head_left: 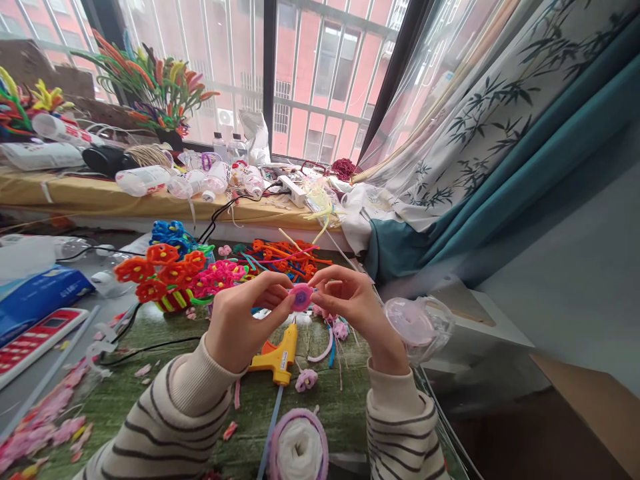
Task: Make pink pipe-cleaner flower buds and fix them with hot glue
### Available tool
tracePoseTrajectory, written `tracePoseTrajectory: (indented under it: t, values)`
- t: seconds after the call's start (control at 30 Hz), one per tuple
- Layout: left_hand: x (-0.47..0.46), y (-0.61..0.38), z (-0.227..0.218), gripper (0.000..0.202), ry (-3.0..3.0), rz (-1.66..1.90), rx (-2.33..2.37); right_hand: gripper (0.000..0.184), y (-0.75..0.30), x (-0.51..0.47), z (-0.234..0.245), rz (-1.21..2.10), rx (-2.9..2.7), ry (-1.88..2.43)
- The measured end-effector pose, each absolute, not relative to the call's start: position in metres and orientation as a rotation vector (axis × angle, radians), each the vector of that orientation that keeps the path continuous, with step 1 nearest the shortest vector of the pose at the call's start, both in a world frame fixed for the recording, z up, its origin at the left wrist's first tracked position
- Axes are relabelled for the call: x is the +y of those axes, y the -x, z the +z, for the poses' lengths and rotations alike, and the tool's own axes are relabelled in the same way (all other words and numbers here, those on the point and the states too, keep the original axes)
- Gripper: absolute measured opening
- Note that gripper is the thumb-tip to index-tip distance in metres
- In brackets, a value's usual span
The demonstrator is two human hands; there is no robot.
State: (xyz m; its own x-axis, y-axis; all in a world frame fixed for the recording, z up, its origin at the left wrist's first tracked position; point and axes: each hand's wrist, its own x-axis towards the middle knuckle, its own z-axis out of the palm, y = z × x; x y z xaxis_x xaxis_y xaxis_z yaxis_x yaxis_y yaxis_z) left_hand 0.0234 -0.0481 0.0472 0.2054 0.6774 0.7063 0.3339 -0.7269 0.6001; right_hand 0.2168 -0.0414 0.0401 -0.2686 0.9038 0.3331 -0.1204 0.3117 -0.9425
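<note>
Pink pipe-cleaner flower sits pinched between the fingertips of both raised hands, above the green-patterned counter. The left hand and right hand curl inward, nearly meeting. Below them lies a yellow-and-orange plastic glue gun; beyond stands a bunch of orange and pink pipe-cleaner flowers, and a round clear plastic container sits just beside the right hand.

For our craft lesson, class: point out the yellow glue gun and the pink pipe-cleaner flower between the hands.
yellow glue gun [280,357], head view, on its body.
pink pipe-cleaner flower [301,297], head view, on its purple centre.
</note>
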Motion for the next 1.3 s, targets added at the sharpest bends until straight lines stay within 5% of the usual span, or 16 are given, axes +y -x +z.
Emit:
tracePoseTrajectory:
  t: [0.7,1.3]
  values:
    - [-0.051,-0.023,0.050,0.006,-2.237,1.530,1.053,0.028,-0.220,-0.041,0.041,1.162,-1.373,0.753]
    - [-0.046,-0.022,0.047,0.010,-2.214,1.506,1.087,0.031,-0.217,-0.041,0.043,0.711,-1.621,1.071]
